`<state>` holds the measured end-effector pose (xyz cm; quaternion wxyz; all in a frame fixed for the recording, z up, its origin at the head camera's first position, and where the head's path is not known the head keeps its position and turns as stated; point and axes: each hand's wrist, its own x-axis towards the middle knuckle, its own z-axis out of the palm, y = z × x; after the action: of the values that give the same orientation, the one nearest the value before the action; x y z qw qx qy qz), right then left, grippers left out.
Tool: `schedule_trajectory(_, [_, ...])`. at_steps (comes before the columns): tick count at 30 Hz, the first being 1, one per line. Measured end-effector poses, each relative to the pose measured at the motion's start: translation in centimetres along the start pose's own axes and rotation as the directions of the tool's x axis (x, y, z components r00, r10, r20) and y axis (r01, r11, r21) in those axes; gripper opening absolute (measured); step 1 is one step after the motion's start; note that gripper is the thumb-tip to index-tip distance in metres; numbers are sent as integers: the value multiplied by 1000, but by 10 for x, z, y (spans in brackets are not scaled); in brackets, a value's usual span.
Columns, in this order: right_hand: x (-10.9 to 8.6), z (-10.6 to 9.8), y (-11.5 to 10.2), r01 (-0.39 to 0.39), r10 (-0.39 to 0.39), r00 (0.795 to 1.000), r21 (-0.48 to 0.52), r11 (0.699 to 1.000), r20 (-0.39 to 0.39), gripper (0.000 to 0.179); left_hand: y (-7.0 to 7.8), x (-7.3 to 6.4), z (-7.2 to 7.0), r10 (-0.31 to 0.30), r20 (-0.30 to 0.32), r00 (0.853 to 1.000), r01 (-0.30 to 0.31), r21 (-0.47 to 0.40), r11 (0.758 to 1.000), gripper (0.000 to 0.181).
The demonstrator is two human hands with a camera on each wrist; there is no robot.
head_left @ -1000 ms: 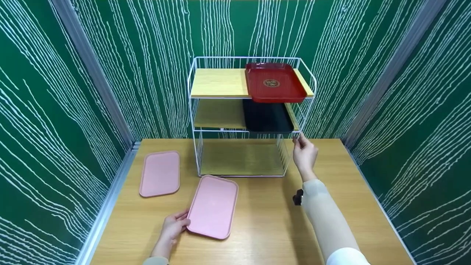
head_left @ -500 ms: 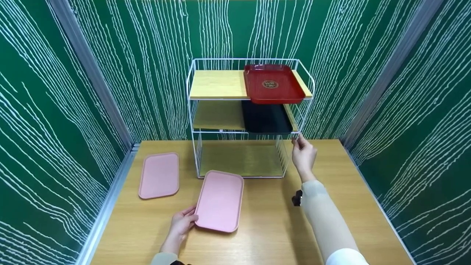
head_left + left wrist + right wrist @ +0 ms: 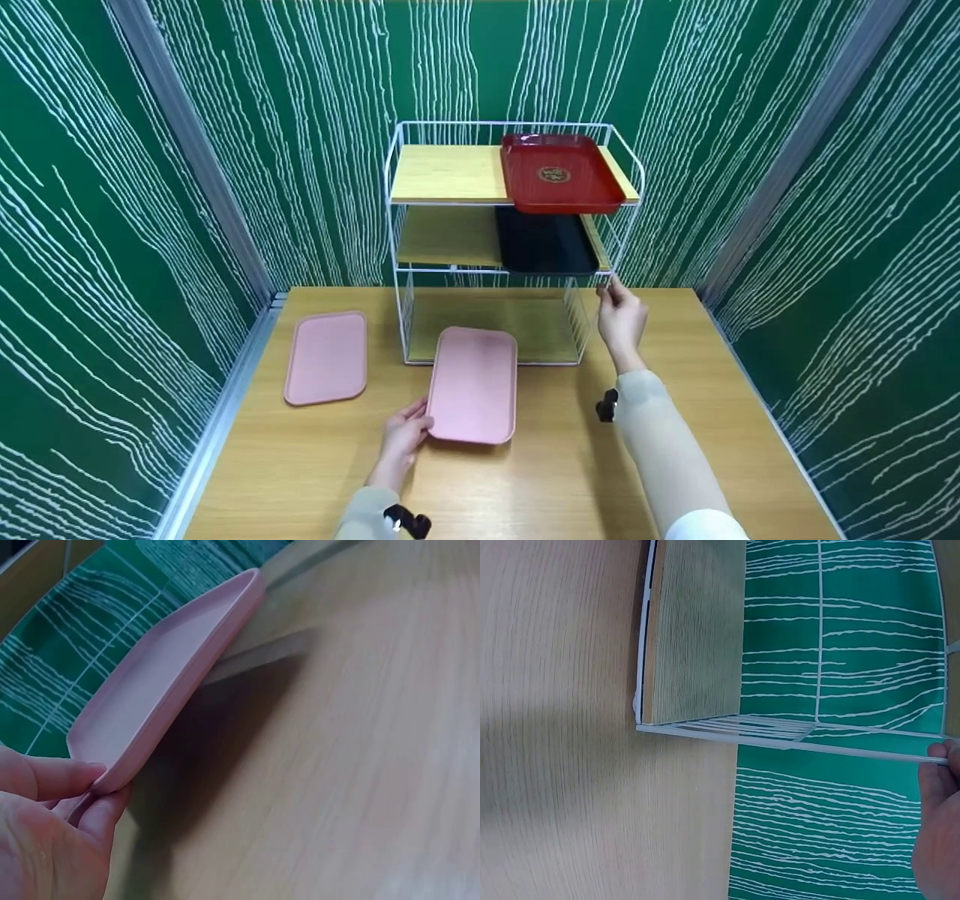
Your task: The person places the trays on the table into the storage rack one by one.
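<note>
Two hands [image 3: 406, 435] [image 3: 622, 319] grip | pink tray [image 3: 474, 386] by edge, gap beneath | rack post [image 3: 795, 744]

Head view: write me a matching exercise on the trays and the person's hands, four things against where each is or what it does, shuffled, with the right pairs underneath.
Things
1. Red tray
2. Left hand
3. Black tray
4. Right hand

Places and states
A. On the middle shelf
B. Grips the white wire rack
C. On the top shelf
D. Holds a pink tray by its edge

Right pairs: 1-C, 2-D, 3-A, 4-B
</note>
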<state>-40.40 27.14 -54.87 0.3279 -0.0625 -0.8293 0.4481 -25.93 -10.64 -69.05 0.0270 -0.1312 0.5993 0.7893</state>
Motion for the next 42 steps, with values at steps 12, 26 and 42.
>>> schedule_trajectory(12, [0,-1,0,-2,1,1000,20,1000,7,34,8,20,45,3,-55,999,-7,-58,998,67])
schedule_trajectory(26, [1,2,4,17,-17,1000,14,1000,-11,28,-3,36,76,-91,-118,989,81,-84,993,71])
schedule_trajectory(42, [-1,3,2,-8,8,1000,49,999,-6,33,-1,34,92,-152,-80,985,146,-78,986,66])
